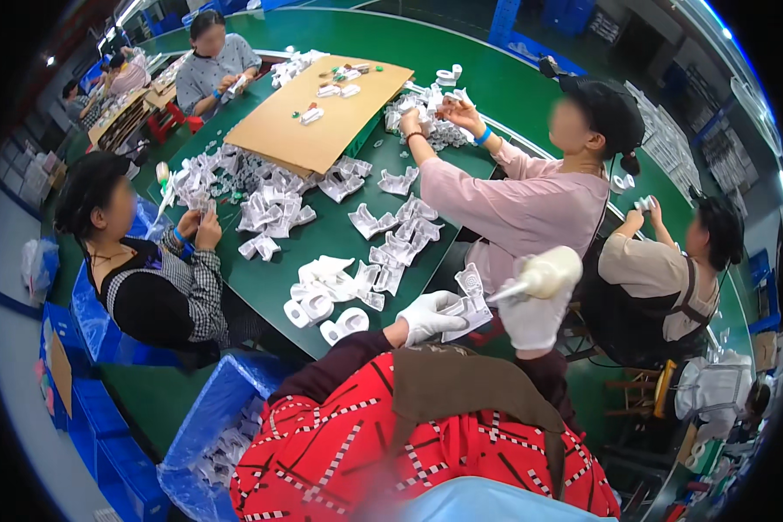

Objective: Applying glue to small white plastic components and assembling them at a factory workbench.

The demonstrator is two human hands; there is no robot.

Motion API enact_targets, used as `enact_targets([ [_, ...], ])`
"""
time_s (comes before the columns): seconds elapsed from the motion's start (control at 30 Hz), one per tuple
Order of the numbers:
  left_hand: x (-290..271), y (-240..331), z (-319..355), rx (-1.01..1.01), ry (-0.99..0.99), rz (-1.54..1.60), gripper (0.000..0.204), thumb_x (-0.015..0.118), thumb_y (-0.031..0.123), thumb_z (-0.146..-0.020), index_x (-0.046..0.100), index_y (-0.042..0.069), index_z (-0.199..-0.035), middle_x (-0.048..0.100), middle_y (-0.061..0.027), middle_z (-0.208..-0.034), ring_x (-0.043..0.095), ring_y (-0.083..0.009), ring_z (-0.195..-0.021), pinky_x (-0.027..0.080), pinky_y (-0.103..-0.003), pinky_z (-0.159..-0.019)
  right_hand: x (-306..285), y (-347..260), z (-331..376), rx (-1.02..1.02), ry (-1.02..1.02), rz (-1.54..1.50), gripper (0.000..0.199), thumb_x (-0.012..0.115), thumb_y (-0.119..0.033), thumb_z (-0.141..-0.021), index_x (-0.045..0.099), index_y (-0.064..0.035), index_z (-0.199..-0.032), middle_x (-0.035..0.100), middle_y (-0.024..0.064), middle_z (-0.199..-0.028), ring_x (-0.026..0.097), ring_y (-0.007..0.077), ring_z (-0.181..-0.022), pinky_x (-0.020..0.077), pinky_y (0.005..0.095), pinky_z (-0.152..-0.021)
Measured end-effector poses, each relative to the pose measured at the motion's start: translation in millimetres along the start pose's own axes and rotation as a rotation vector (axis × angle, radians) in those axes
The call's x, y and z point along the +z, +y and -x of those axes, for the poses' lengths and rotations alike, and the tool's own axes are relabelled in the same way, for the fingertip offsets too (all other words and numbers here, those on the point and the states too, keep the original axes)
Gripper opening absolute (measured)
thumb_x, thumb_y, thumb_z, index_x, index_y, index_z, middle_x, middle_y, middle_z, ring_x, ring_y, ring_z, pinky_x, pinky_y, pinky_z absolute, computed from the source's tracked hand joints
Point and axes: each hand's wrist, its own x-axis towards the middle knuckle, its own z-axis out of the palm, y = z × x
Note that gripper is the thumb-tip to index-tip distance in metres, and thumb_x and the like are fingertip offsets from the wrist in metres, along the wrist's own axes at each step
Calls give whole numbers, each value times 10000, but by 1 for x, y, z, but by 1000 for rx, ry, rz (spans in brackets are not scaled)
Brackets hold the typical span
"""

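My left hand (pixel 429 318), in a white glove, grips a white plastic shell half (pixel 472 306) at the table's near edge. The shell's ribbed inner side faces up. My right hand (pixel 535 324), also gloved, is wrapped round a cream-coloured squeeze bottle (pixel 553 268). Its narrow nozzle (pixel 506 292) points left and down toward the shell, close to its right side. I cannot tell whether the tip touches it. Just left of my left hand sit several rounded white plastic pieces (pixel 317 291), and beyond it lie more open shell halves (pixel 400 244).
A brown cardboard sheet (pixel 278 130) with small parts rests in the middle of the green table (pixel 265 283). Co-workers sit left (pixel 148 287), far (pixel 217 70) and right (pixel 531 183), handling white parts. A blue plastic-lined bin (pixel 191 418) holding white pieces stands at my left.
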Motion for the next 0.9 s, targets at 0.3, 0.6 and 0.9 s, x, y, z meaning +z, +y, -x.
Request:
enact_targets([
  [0.3, 3, 17, 9, -130, -68, 229, 386, 572, 121, -736, 481, 0, -1090, 519, 17, -867, 479, -60, -712, 381, -188, -594, 8, 23, -21, 192, -30, -66, 617, 594, -496, -689, 419, -74, -1103, 499, 91, -1046, 511, 215, -901, 413, 384, -800],
  [0.6, -7, 4, -4, -283, -350, 683, 550, 475, -9, -705, 327, -3, -1234, 478, -7, -918, 456, -84, -829, 360, -212, -691, -2, 20, -14, 191, -16, -82, 604, 590, -484, -703, 416, -67, -1104, 493, 105, -1048, 517, 203, -867, 411, 376, -805],
  [0.9, -8, -5, -7, -315, -418, 678, 501, 563, 89, -714, 371, -6, -1166, 511, -79, -858, 532, -139, -677, 444, -270, -575, -15, 30, -3, 226, -89, -110, 638, 547, -500, -731, 393, -45, -1150, 499, 115, -1073, 501, 218, -938, 398, 375, -829],
])
